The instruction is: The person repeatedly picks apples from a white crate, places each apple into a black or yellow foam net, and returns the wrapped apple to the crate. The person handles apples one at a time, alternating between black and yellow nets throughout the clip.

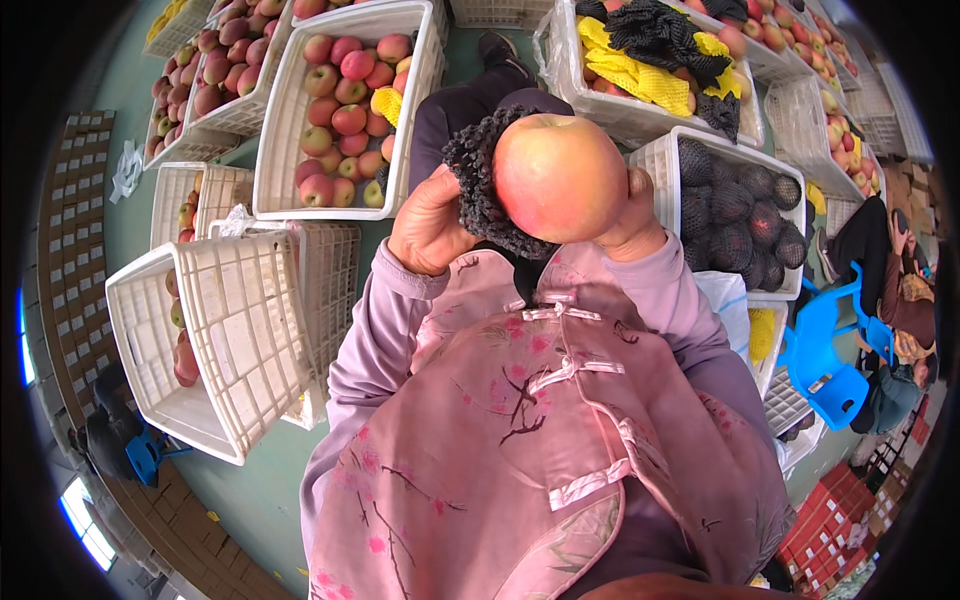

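Note:
A large yellow-red apple (pixel 561 178) is held up in front of my lap, its stem end upward. My right hand (pixel 628 217) grips its right side, the fingers mostly hidden behind it. On the other side, my left hand (pixel 433 223) pinches a black foam net sleeve (pixel 491 184), bunched up and pressed against the apple's left flank. To the right stands a white plastic crate (pixel 796 169) with several apples in black nets (pixel 731 202). Ahead and left, another white crate (pixel 264 180) holds bare red apples (pixel 349 118).
A crate (pixel 571 105) ahead right bears yellow nets (pixel 637 75) and black nets (pixel 660 34) over apples. At left, a tilted white crate (pixel 240 337) holds a few apples. A blue plastic chair (pixel 821 352) stands at right, near seated people (pixel 900 277). Stacked cartons (pixel 75 247) line the left.

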Motion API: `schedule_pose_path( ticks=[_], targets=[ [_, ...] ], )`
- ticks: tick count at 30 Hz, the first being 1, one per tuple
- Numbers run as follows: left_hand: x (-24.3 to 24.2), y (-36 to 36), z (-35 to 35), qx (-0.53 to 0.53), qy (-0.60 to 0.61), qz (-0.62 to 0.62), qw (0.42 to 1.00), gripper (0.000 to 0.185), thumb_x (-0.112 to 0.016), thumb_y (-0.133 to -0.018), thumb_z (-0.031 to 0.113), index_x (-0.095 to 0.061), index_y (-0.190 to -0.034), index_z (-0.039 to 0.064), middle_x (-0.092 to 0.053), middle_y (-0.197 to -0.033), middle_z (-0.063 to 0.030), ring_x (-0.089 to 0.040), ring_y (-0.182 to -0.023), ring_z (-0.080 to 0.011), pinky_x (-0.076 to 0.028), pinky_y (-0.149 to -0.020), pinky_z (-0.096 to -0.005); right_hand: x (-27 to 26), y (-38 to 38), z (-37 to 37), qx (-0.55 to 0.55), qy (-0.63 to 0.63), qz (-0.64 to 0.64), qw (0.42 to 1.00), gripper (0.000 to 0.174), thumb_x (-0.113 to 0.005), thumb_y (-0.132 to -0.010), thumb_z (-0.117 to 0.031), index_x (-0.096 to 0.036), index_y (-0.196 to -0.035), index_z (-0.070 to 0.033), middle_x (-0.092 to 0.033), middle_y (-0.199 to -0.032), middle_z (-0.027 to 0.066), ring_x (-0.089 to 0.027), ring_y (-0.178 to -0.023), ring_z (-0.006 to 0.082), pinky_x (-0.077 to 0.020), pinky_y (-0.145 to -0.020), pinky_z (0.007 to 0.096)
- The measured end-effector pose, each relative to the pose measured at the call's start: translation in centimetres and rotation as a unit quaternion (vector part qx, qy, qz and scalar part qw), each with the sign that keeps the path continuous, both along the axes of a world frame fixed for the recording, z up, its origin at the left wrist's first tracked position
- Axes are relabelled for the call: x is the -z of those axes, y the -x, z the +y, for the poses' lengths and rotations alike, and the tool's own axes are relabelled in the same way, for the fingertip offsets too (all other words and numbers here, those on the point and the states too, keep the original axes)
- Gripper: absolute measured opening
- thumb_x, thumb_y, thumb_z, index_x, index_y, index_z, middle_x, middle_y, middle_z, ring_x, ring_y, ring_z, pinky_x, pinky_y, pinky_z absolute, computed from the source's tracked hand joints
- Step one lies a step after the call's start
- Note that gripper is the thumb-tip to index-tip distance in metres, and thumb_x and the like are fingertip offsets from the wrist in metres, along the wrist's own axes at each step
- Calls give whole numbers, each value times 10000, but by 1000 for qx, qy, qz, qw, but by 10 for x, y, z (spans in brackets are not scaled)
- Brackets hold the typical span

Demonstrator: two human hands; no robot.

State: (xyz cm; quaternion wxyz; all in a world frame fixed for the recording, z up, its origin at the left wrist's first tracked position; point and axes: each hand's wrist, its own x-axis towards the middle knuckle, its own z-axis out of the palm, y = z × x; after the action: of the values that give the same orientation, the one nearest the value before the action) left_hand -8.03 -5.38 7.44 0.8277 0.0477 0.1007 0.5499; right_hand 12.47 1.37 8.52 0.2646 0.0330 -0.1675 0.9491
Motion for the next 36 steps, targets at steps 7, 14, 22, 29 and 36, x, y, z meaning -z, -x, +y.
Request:
schedule_pose_path(
  ticks=[7, 14, 22, 29, 36],
  targets=[
    [-31, 0, 27, -432, -103, 651, 615, 401, -604, -726, -94, -495, -1100, 1, -499, -707, 22, -471, -615, -64, -411, -569, -196, 10, 41, 9, 268, -267, -321, 869, 714, -737, -645, -114, -410, -1270, -2, -510, -1167, 104, -509, -1101, 183, -404, -973, 321],
    [50, 46, -8, -130, -21, 535, 835, 265, -657, -810, 5, -549, -1050, -28, -570, -724, 3, -527, -677, -53, -431, -605, -202, 64, 44, 18, 261, -605, -523, 541, 652, -751, -588, -48, -512, -1194, -91, -510, -1116, 135, -557, -1002, 311, -469, -863, 355],
    [262, 239, 68, 111, 130, 881, 441, 518, -673, -757, 390, -618, -1085, -7, -636, -1054, -225, -621, -1001, -319, -475, -875, -378, 94, 48, 8, -35, -789, -494, 363, 652, -729, -524, -48, -541, -1148, -68, -474, -1148, 186, -449, -1128, 345, -335, -1003, 418],
    [337, 231, 79, 218, 259, 875, 347, 386, -642, -735, 294, -678, -1067, 102, -650, -1105, -128, -614, -1043, -295, -480, -892, -372, 61, 58, 36, -139, -683, -485, 528, 618, -683, -581, -24, -517, -1176, -41, -439, -1256, 174, -379, -1250, 353, -260, -1089, 456],
    [203, 229, 90, -227, 128, 635, 727, 201, -600, -778, -15, -641, -974, -27, -659, -850, -46, -598, -771, -79, -484, -695, -207, 45, 120, 100, 186, -645, -458, 583, 275, -670, -733, 0, -619, -1003, -8, -614, -1063, 117, -606, -991, 277, -485, -846, 328]
  ],
)
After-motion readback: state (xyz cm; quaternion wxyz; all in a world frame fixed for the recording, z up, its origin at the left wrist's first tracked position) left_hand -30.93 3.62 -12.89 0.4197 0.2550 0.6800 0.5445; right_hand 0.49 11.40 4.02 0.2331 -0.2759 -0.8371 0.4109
